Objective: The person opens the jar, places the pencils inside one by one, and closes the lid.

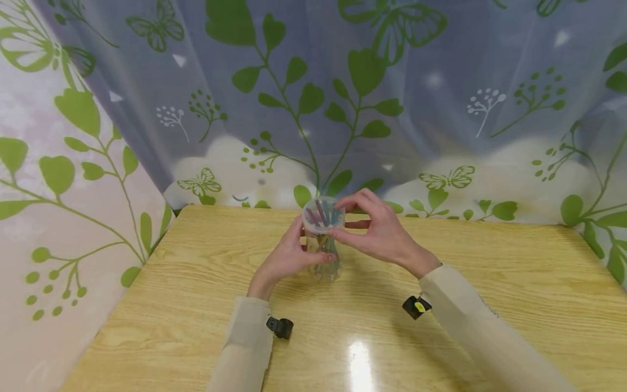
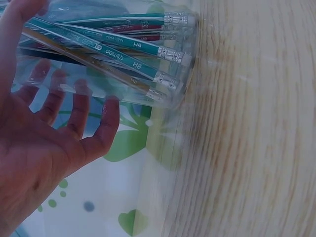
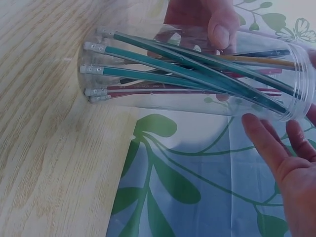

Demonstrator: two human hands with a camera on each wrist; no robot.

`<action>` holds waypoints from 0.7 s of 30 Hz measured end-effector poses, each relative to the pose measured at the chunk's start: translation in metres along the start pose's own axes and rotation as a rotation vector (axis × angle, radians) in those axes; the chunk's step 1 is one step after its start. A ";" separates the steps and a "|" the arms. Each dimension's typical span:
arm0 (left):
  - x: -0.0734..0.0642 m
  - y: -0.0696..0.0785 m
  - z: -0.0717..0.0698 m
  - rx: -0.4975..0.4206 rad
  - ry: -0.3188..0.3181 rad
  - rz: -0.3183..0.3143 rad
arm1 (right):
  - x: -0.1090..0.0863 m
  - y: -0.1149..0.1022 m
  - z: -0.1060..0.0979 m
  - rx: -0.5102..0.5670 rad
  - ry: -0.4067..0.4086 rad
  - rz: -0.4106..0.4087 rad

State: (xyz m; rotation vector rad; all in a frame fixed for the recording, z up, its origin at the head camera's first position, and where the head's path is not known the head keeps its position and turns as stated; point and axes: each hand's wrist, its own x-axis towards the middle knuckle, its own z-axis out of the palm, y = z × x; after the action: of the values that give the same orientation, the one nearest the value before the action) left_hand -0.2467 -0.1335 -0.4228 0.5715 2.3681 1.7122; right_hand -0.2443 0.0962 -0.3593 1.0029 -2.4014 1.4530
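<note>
A clear plastic jar (image 1: 320,274) stands upright on the table, with pencils (image 3: 148,69) inside. The pencils are teal, dark red, golden brown and dark, and their eraser ends point down to the jar's base in both wrist views. My left hand (image 1: 284,258) grips the jar's body from the left, thumb across the front. At the top, my right hand (image 1: 384,231) holds the rim of the clear round lid (image 1: 320,229) between thumb and fingers. Through the plastic, left fingertips (image 2: 81,88) show behind the jar.
The wood-grain table (image 1: 196,261) reaches back to a curtain (image 1: 313,109) printed with leaves and butterflies, close behind the jar. Another printed cloth (image 1: 73,218) hangs along the left side. Small black cameras (image 1: 280,328) sit at both wrists.
</note>
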 end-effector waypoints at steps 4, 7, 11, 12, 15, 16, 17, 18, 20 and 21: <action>0.001 -0.001 0.001 0.002 0.005 0.000 | -0.001 0.000 -0.001 0.023 0.004 0.003; 0.001 -0.001 0.001 0.006 0.011 -0.012 | -0.001 0.001 -0.002 0.033 -0.002 -0.009; 0.000 0.000 0.001 0.003 0.005 -0.015 | 0.000 0.002 -0.002 0.045 -0.014 -0.019; 0.000 0.000 0.001 -0.001 0.003 -0.013 | 0.000 0.002 -0.002 0.048 -0.016 -0.020; 0.000 0.000 0.001 -0.004 0.005 -0.010 | 0.001 0.001 -0.001 0.034 -0.010 -0.021; 0.000 0.000 0.001 -0.005 0.007 -0.011 | 0.001 0.002 -0.001 0.029 -0.008 -0.015; 0.000 0.000 0.000 -0.007 0.008 -0.011 | 0.001 0.002 0.000 0.023 -0.007 -0.010; 0.000 0.000 0.000 -0.008 0.008 -0.007 | 0.000 0.002 0.000 0.018 -0.006 -0.003; 0.001 0.000 0.000 -0.005 0.007 -0.001 | 0.000 0.002 0.000 0.013 -0.006 0.008; 0.001 -0.001 0.000 -0.004 0.005 0.000 | 0.000 0.002 0.000 0.015 -0.008 0.010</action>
State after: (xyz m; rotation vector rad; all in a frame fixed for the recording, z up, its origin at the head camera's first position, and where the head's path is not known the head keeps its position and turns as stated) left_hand -0.2473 -0.1331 -0.4235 0.5670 2.3672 1.7197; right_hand -0.2455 0.0968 -0.3609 1.0039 -2.4082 1.4753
